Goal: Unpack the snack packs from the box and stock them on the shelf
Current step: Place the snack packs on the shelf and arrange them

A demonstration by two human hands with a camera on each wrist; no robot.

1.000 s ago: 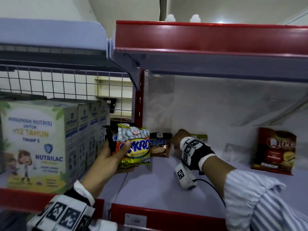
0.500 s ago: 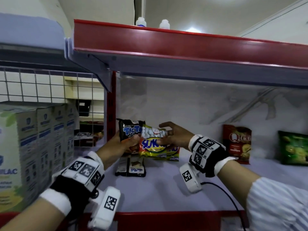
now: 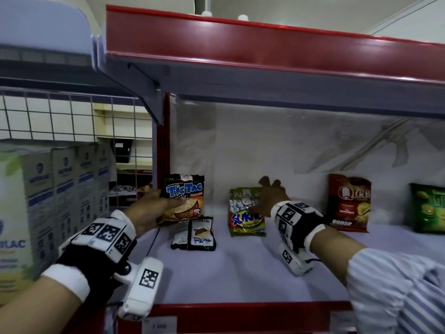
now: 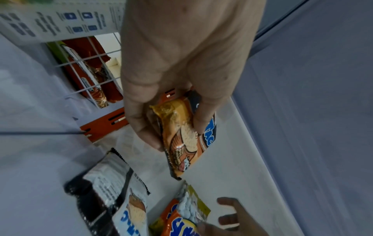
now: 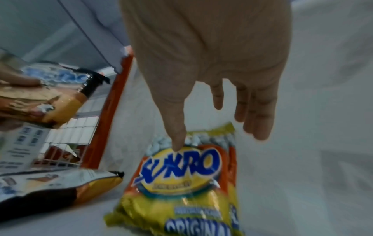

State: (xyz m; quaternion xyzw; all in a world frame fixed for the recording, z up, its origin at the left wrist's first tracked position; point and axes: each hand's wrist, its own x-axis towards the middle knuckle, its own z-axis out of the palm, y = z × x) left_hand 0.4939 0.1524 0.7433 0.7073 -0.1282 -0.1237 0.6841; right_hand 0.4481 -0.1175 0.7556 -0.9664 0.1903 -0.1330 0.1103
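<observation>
My left hand [image 3: 156, 208] grips a black and orange TicTac pack [image 3: 184, 201] upright, just above the left end of the lilac shelf [image 3: 240, 273]. In the left wrist view the thumb and fingers [image 4: 201, 121] pinch that TicTac pack [image 4: 185, 146]. A second TicTac pack [image 3: 195, 235] lies flat on the shelf below it. To the right a yellow Sukro pack [image 3: 245, 218] stands against the back wall. My right hand [image 3: 269, 198] is beside its top with fingers spread. In the right wrist view only the thumb touches the Sukro pack [image 5: 181, 178].
A red Qtela bag [image 3: 349, 203] and a green bag [image 3: 431, 208] stand further right on the same shelf. Nutrilac boxes [image 3: 48, 201] fill the bay to the left, behind a wire grid [image 3: 72, 116]. A red-edged upper shelf [image 3: 265, 44] overhangs.
The right hand took the Sukro pack from between both hands, stood it on the shelf to the right and spread its fingers. The left hand keeps hold of the TicTac pack.
</observation>
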